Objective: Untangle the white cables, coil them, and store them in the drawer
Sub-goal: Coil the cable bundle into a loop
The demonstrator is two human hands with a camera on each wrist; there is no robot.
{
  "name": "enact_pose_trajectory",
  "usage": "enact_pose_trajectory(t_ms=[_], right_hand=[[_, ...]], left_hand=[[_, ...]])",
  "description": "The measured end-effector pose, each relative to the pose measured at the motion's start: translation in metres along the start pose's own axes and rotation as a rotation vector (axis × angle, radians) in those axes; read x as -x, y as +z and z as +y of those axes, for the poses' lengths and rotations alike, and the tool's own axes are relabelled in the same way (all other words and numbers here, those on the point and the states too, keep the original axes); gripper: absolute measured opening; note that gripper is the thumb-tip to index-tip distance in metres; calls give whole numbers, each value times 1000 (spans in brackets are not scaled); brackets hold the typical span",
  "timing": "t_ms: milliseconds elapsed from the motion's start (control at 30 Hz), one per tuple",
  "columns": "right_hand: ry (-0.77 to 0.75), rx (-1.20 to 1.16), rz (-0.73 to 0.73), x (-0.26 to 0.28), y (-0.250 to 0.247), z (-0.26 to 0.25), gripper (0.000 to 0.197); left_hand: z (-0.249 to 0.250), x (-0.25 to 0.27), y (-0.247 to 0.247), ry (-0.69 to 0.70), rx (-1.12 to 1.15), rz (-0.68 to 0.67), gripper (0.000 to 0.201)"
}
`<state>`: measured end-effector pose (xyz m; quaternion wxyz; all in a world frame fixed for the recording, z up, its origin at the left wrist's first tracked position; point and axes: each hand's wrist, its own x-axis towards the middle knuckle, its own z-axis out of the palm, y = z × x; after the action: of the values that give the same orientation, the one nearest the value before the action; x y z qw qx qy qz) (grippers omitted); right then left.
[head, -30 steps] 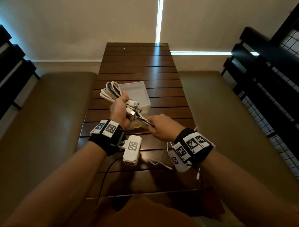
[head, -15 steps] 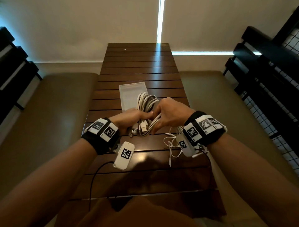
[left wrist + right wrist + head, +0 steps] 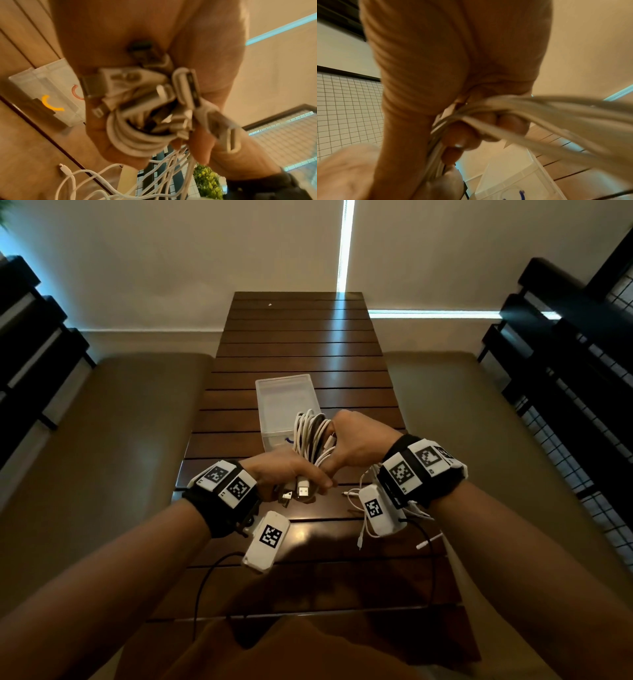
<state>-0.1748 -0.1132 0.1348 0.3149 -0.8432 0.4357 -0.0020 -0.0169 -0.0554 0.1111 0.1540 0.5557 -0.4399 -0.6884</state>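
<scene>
A bundle of coiled white cables (image 3: pixel 310 436) hangs above the slatted wooden table, just in front of a translucent plastic drawer box (image 3: pixel 281 402). My left hand (image 3: pixel 291 474) grips the bundle's lower end, with USB plugs (image 3: pixel 301 491) sticking out toward me; the left wrist view shows the coil and plugs (image 3: pixel 137 119) inside its curled fingers. My right hand (image 3: pixel 356 440) grips the upper loops, and in the right wrist view its fingers curl round the strands (image 3: pixel 471 121). More loose white cable (image 3: pixel 363 508) lies on the table under my right wrist.
The dark wooden table (image 3: pixel 301 344) runs away from me between two padded benches (image 3: pixel 113 440). Dark railings stand at both sides. A thin black wire (image 3: pixel 205 583) trails from my left wrist camera. The drawer box (image 3: pixel 44 94) has orange and red marks.
The bundle swung from the left of the box to its front, and my right hand moved up from the plug end to grip the loops. My left hand dropped to the lower end.
</scene>
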Motion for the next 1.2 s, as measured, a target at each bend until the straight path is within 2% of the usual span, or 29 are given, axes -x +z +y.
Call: enact_pose_trajectory(t_ms=[67, 100, 133, 267, 400, 567, 667, 767, 900, 1000, 1067, 1133, 1200], right_hand=[[-39, -61, -52, 3, -3, 1, 34], [-51, -102, -79, 5, -5, 2, 31], [-55, -140, -96, 8, -7, 4, 30], [-2, -246, -55, 10, -12, 21, 32], [7, -228, 29, 7, -3, 32, 26], [-17, -161, 381, 6, 13, 36, 45], [-88, -342, 474, 8, 16, 27, 44], [-156, -559, 478, 11, 10, 12, 31], [-139, -767, 628, 7, 12, 2, 31], [-140, -1071, 586, 8, 18, -1, 51], [-133, -1095, 552, 10, 18, -7, 61], [-138, -1078, 511, 12, 17, -13, 58], [-136, -1089, 468, 16, 14, -18, 48]], left_hand=[[4, 4, 0, -9, 22, -28, 26], [5, 5, 1, -10, 26, -12, 14], [7, 6, 1, 2, 24, 20, 11], [5, 3, 2, 31, 45, 95, 10], [0, 2, 12, 17, 160, 141, 4], [-4, 0, 20, 99, 280, 223, 11], [-3, -1, 25, 145, 309, 240, 15], [3, -2, 26, 224, 268, 236, 19], [16, 0, 27, 291, 239, 143, 11], [21, 3, 25, 335, 137, 113, 5], [22, 4, 24, 348, 78, 66, 4], [23, 5, 24, 343, 47, 53, 10], [26, 6, 25, 326, 35, 39, 16]])
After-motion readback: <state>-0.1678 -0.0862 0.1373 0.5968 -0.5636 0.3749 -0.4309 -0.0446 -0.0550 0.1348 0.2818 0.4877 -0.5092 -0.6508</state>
